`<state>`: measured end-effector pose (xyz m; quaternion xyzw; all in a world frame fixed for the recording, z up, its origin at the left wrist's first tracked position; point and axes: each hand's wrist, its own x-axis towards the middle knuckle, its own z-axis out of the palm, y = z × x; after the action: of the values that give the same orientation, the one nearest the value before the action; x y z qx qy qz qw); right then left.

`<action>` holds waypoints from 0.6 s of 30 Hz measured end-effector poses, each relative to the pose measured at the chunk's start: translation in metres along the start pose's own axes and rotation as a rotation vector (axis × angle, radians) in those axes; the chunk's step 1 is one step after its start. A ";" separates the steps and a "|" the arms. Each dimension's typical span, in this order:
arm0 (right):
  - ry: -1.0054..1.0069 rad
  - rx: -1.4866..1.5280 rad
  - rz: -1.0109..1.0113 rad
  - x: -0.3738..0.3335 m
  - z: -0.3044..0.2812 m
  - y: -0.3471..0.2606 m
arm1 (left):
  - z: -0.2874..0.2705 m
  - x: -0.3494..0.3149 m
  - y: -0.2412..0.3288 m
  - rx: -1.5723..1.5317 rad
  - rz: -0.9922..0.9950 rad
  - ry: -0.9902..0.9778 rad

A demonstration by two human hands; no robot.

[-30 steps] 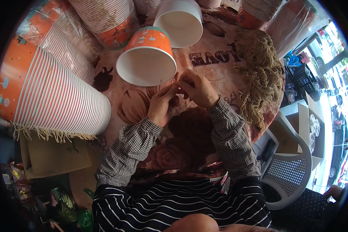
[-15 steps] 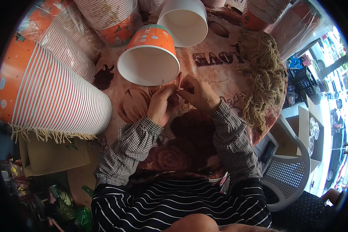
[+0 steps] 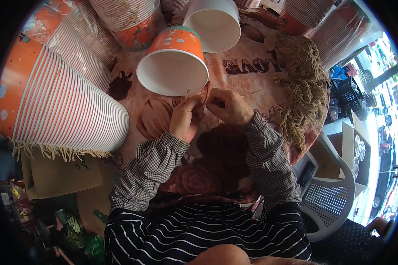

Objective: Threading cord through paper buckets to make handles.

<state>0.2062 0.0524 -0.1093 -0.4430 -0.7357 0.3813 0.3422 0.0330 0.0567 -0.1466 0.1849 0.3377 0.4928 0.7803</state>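
My left hand (image 3: 185, 119) is pinched closed over the tablecloth, with a thin pale strand (image 3: 189, 92) poking up from its fingertips. Close beside it on the right, my right hand (image 3: 231, 107) is curled with thumb and forefinger together; whatever it may hold is too small to make out. Just beyond both hands an orange paper tub (image 3: 177, 39) lies tipped with its white inside facing me. Behind that, a plain white tub (image 3: 214, 28) also opens toward me. A heap of tan stringy fibre (image 3: 300, 88) rests on the table to the right.
A long stack of orange and white paper tubs (image 3: 70, 97) lies along the left table edge. More wrapped stacks (image 3: 124, 17) stand at the back, with another (image 3: 340, 35) at the far right. A grey plastic chair (image 3: 329, 201) and an open cardboard box (image 3: 336, 150) are off to the right.
My right hand has drawn slightly right, away from the left fingertips, and its fingers are curled more. The left hand stays nearly in place. The whole view has shifted a little.
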 end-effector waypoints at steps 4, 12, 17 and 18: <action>-0.050 0.021 0.013 0.000 -0.002 -0.006 | -0.008 0.008 0.014 -0.007 0.032 0.028; -0.320 0.077 -0.013 -0.006 -0.031 -0.002 | -0.006 0.010 0.029 -0.100 0.069 -0.008; -0.353 0.080 0.184 -0.006 -0.050 0.004 | 0.004 0.001 0.038 -0.059 0.194 0.011; -0.295 0.083 0.240 -0.007 -0.050 0.010 | 0.009 -0.002 0.038 -0.009 0.265 0.029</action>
<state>0.2550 0.0619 -0.0948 -0.4522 -0.7035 0.5102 0.2006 0.0149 0.0723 -0.1161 0.2171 0.3193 0.5956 0.7044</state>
